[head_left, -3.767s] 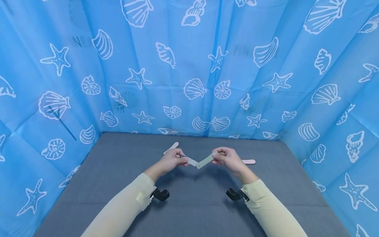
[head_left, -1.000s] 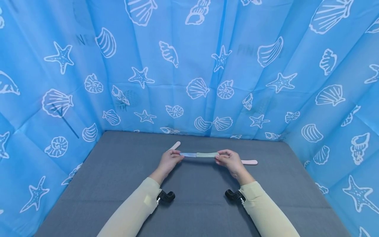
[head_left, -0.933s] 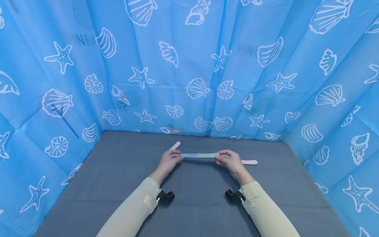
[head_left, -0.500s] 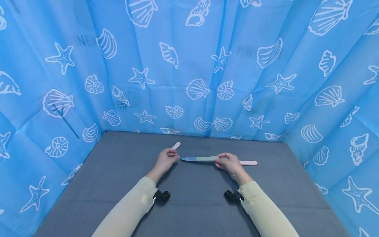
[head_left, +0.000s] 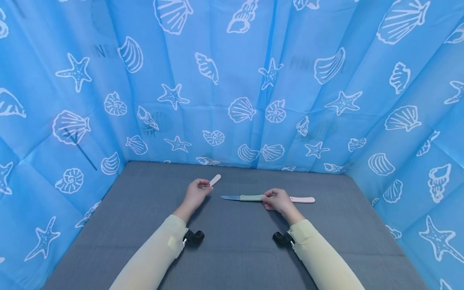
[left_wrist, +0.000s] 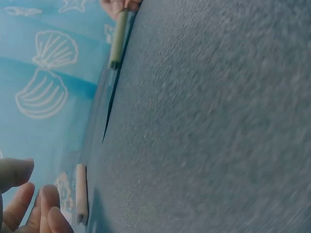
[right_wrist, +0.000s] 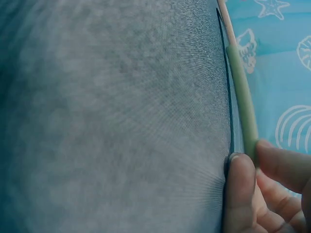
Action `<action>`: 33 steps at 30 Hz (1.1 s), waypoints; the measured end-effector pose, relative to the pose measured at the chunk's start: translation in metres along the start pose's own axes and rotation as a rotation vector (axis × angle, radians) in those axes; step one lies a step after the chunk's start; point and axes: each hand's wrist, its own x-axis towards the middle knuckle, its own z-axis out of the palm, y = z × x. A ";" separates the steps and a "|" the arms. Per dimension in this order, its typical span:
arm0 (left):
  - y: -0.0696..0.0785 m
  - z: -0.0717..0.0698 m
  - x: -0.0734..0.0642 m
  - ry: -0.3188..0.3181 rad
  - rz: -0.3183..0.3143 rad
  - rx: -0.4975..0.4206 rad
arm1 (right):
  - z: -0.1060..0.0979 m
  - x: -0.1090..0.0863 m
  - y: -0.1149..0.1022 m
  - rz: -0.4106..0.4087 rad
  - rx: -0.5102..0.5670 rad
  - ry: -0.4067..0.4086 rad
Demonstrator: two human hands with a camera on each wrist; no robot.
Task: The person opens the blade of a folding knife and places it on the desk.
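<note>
Head view; one green-handled knife pinched by right grip; two pink handles; left grip loosely parted

The head camera looks forward and down from above, far enough back to take in the left hand, the right hand, the grey table and the blue curtain beyond. The left wrist camera looks from low over the table, tipped sideways, its hand near at lower left; the right wrist camera, tipped the other way, has its hand close at lower right, and all three views share the green-handled knife
</note>
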 end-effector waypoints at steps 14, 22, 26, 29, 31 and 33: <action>-0.006 -0.009 0.011 0.057 -0.013 0.015 | 0.000 0.000 -0.006 0.016 -0.079 0.001; -0.012 -0.007 0.015 0.053 -0.019 0.076 | -0.003 -0.007 -0.010 -0.009 -0.022 0.044; -0.013 -0.002 0.019 0.062 -0.012 0.170 | -0.005 -0.012 -0.019 -0.039 -0.031 0.048; -0.012 0.003 0.022 0.063 -0.018 0.253 | -0.006 -0.014 -0.026 -0.049 -0.031 0.046; -0.010 0.005 0.024 0.064 -0.031 0.311 | -0.006 -0.016 -0.030 -0.056 -0.030 0.043; -0.007 0.007 0.026 0.071 -0.051 0.362 | -0.005 -0.017 -0.033 -0.064 -0.026 0.038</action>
